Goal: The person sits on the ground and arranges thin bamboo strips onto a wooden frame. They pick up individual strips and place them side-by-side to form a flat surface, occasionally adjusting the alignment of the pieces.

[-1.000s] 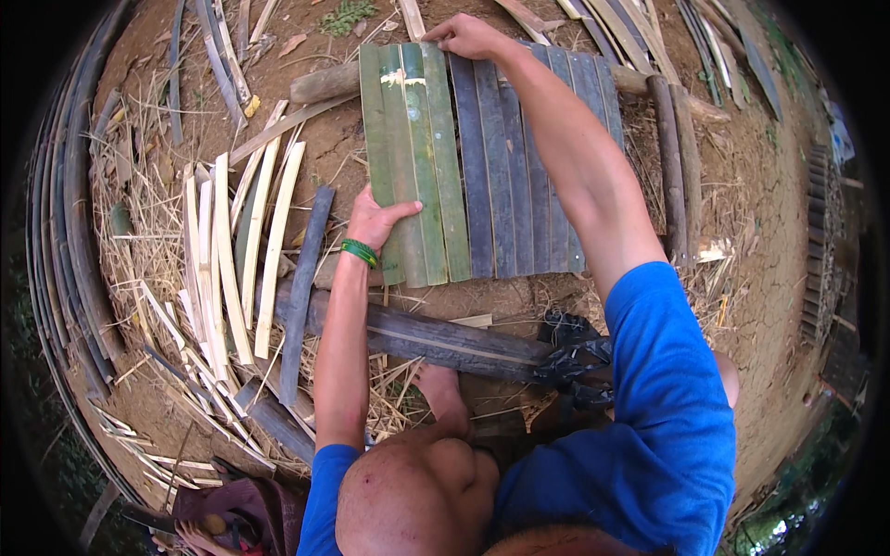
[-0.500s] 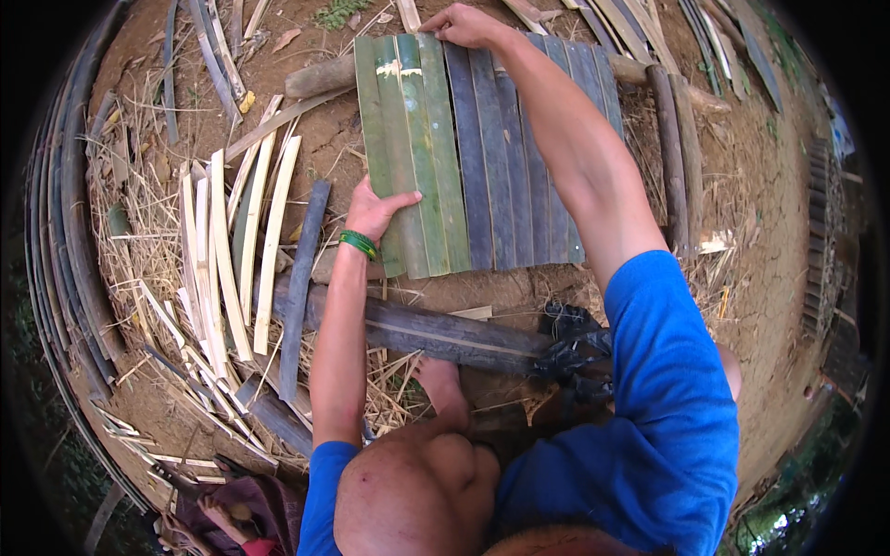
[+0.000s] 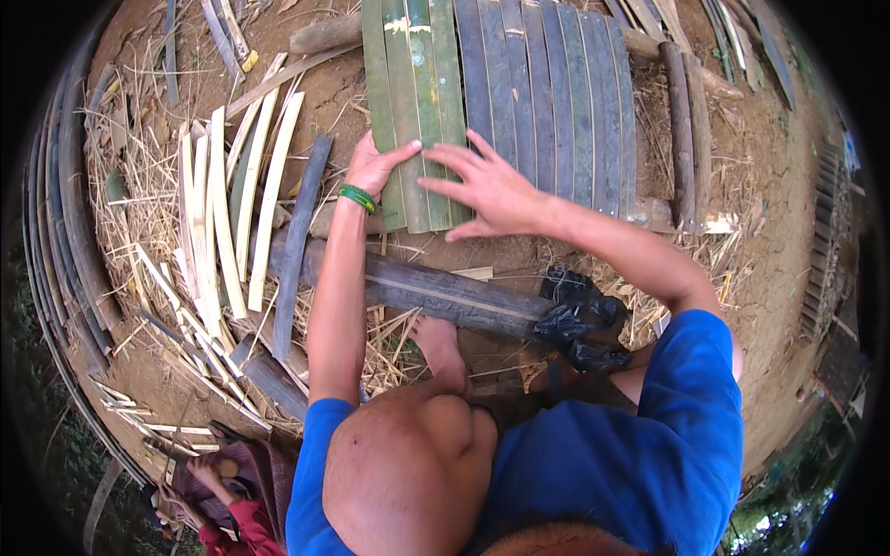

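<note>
In front of me lies a panel of flat bamboo strips side by side. Its left part is green bamboo strips [image 3: 422, 93]; the right part is dark grey-blue bamboo strips [image 3: 547, 111]. My left hand [image 3: 373, 169], with a green band at the wrist, grips the left edge of the green strips, thumb on top and fingers partly hidden at the edge. My right hand [image 3: 501, 193] is open with fingers spread, above the near end of the panel where green and dark strips meet. It holds nothing; I cannot tell whether its fingertips touch the strips.
Pale split bamboo slats [image 3: 222, 213] and a dark strip [image 3: 301, 246] lie at left. A dark bamboo pole [image 3: 445, 296] crosses before my foot, with a black plastic bag [image 3: 584, 315] beside it. Logs [image 3: 324, 34] lie by the panel. Another person's hands [image 3: 199, 473] show lower left.
My right hand has left the panel's far edge and come back toward its near end, fingers now spread. My left hand keeps its hold. The panel appears higher in the view.
</note>
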`<control>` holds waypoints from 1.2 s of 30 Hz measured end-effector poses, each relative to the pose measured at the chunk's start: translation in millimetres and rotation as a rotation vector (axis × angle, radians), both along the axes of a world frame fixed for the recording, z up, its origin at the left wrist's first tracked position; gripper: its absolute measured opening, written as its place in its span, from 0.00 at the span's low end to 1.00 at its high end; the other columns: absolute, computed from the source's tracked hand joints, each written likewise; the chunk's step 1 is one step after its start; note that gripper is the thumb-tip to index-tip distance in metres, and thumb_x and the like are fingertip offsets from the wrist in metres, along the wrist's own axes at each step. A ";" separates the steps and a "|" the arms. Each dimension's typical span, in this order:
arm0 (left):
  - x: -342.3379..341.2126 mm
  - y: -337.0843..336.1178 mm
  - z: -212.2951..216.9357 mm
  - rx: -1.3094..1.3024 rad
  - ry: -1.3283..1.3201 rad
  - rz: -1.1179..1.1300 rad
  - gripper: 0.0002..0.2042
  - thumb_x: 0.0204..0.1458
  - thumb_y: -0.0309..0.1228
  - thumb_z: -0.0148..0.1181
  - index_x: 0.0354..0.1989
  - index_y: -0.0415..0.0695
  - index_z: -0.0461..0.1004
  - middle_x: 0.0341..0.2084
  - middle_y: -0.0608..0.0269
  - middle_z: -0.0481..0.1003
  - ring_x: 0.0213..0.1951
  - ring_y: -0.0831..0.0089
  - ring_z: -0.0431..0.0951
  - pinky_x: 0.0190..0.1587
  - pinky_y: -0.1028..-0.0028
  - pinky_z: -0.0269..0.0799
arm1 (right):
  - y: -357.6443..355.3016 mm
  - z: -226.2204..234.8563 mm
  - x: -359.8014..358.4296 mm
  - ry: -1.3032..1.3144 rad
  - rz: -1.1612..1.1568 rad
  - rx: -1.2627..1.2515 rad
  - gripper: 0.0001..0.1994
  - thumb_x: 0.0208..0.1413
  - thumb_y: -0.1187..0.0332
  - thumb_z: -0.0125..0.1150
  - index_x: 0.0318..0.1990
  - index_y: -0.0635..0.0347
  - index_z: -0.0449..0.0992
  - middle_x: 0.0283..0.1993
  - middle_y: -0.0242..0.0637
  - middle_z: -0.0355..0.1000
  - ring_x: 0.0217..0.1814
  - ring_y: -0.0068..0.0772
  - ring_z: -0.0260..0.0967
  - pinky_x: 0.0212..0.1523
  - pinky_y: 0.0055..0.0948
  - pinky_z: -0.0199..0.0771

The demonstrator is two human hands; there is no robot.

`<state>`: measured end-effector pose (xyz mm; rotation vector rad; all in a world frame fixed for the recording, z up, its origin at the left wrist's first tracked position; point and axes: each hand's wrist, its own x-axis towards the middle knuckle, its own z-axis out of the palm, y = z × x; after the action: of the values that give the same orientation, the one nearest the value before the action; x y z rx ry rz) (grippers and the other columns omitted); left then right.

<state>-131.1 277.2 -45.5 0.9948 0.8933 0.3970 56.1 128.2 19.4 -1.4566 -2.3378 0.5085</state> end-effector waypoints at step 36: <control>53.4 -93.9 47.7 1.474 0.730 -0.222 0.44 0.49 0.61 0.61 0.73 0.54 0.56 0.73 0.51 0.50 0.73 0.45 0.46 0.71 0.42 0.41 | -66.2 -24.0 177.8 0.257 -1.320 0.054 0.39 0.58 0.47 0.59 0.69 0.62 0.58 0.69 0.59 0.55 0.71 0.58 0.56 0.72 0.48 0.54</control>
<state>-77.7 183.3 2.2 2.6914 1.0667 0.4984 233.8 62.0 -4.6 -2.2714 -0.8126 0.1988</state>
